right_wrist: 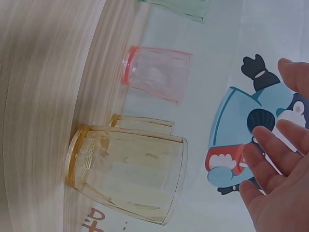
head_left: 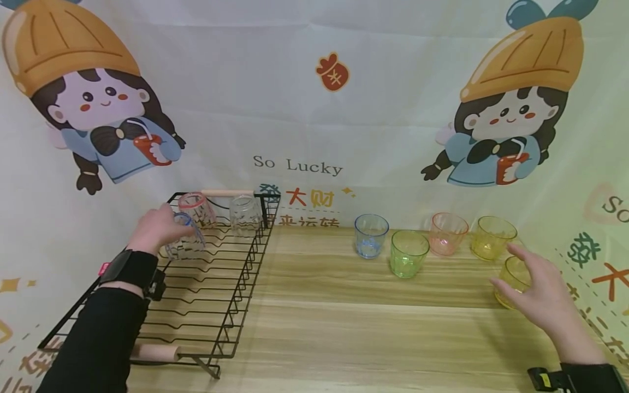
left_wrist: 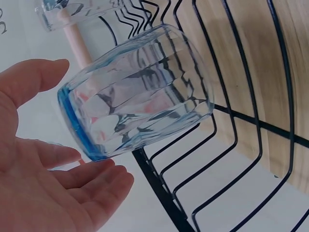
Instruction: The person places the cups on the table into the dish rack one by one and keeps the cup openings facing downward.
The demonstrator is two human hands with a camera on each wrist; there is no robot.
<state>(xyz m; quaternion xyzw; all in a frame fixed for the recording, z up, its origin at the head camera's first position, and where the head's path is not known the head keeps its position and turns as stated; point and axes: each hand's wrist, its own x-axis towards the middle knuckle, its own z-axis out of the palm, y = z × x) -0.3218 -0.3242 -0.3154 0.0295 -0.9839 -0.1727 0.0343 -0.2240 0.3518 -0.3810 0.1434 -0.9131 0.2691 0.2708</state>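
A clear glass with a blue end (left_wrist: 140,96) stands on the black wire rack (head_left: 206,297), its blue end upward. My left hand (head_left: 159,226) is at this glass. Its thumb is spread from the fingers on either side of the blue end; whether a fingertip touches it, I cannot tell. Beside it on the rack are a pink-edged glass (head_left: 199,210) and a clear glass (head_left: 245,215). My right hand (head_left: 543,289) is held over the right side, fingers apart, near a yellow glass (right_wrist: 130,169) on the table. That hand holds nothing and partly hides this glass in the head view.
Along the back of the wooden table (head_left: 363,338) stand a blue glass (head_left: 371,237), a green glass (head_left: 409,255), a pink glass (head_left: 447,236) and another yellow glass (head_left: 491,240). A printed cloth (head_left: 383,125) hangs behind. The rack has wooden handles (head_left: 157,353).
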